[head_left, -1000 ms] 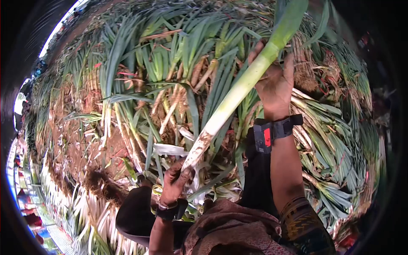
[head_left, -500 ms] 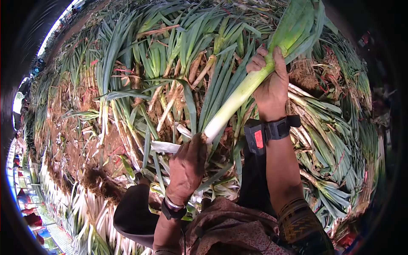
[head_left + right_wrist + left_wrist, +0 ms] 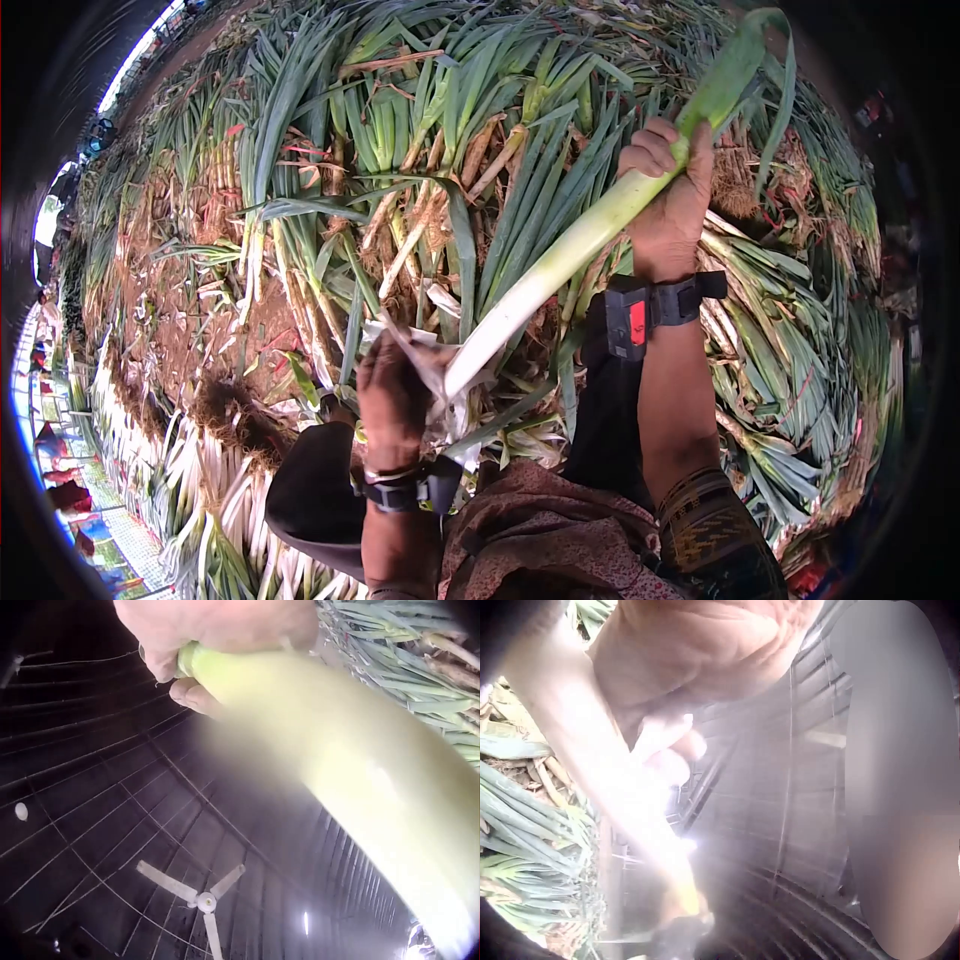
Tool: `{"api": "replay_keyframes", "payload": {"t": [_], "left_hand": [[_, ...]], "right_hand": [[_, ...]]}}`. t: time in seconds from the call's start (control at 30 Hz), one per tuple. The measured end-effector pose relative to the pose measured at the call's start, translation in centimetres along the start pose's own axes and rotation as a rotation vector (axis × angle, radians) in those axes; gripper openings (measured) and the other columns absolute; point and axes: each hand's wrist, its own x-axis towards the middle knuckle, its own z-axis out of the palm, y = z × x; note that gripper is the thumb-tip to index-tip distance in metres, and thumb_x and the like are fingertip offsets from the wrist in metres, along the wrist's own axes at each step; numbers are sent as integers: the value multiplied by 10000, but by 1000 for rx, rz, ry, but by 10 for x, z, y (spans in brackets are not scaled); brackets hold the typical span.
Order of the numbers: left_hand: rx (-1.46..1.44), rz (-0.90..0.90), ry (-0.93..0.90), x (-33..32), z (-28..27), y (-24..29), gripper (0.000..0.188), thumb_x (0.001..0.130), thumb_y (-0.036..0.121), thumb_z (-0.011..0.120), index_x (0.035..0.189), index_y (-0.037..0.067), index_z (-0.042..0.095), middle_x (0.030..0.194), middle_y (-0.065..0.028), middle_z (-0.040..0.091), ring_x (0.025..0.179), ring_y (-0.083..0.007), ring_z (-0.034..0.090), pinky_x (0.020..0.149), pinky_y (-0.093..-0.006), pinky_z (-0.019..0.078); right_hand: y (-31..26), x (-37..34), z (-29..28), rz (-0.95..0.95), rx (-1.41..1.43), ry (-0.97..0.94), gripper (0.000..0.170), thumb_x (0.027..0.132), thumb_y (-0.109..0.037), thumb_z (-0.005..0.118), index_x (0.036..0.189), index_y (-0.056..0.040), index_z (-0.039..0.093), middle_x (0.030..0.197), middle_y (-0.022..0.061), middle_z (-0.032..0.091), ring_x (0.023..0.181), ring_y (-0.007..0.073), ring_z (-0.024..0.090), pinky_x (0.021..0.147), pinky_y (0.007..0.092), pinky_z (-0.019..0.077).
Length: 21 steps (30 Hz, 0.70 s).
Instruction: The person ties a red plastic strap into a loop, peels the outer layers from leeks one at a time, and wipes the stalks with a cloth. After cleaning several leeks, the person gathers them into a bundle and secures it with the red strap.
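Clamped round a leek point(image 3: 550, 270) at the base of its leaves point(image 3: 735, 75), the right hand point(image 3: 668, 222) holds it above the heaped leeks point(image 3: 420, 110). Blur obscures the left hand point(image 3: 392, 385) beside the white end; whether it pinches the pale strip point(image 3: 425, 362) there cannot be told. The leek's long axis slants, white end near and left, leaves pointing away and right.
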Motion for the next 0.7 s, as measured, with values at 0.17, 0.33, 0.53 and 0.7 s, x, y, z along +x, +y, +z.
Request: {"api": "replay_keyframes", "payload": {"t": [0.17, 0.33, 0.53, 0.7], "left_hand": [[-17, 1, -132, -45, -74, 65, 129, 910, 198, 433, 875, 97, 505, 540, 57, 346, 422, -49, 296, 389, -186, 221], [1044, 484, 121, -64, -119, 110, 232, 866, 184, 546, 1049, 44, 509, 721, -47, 519, 633, -114, 506, 535, -242, 406], [1163, 382, -753, -51, -73, 50, 448, 822, 131, 618, 1222, 15, 453, 1185, -168, 524, 991, -233, 567, 773, -313, 470], [1112, 356, -612, -51, -49, 27, 337, 797, 88, 624, 1110, -2, 537, 941, -158, 621, 835, -265, 624, 720, -329, 483]], "right_hand": [[-24, 7, -6, 58, 133, -20, 318, 833, -320, 592, 772, -70, 406, 667, -15, 382, 545, 72, 357, 512, 219, 334], [-25, 7, -2, 71, 177, -112, 329, 832, -337, 584, 748, -81, 395, 678, -11, 410, 547, 71, 379, 514, 223, 350], [17, -2, -1, 181, 250, -147, 539, 848, -388, 550, 1100, 77, 449, 730, 9, 434, 566, 88, 417, 506, 236, 381], [16, -4, 9, 197, -18, 66, 411, 842, -312, 584, 1071, 12, 478, 762, 36, 461, 621, 108, 461, 527, 248, 406]]}}
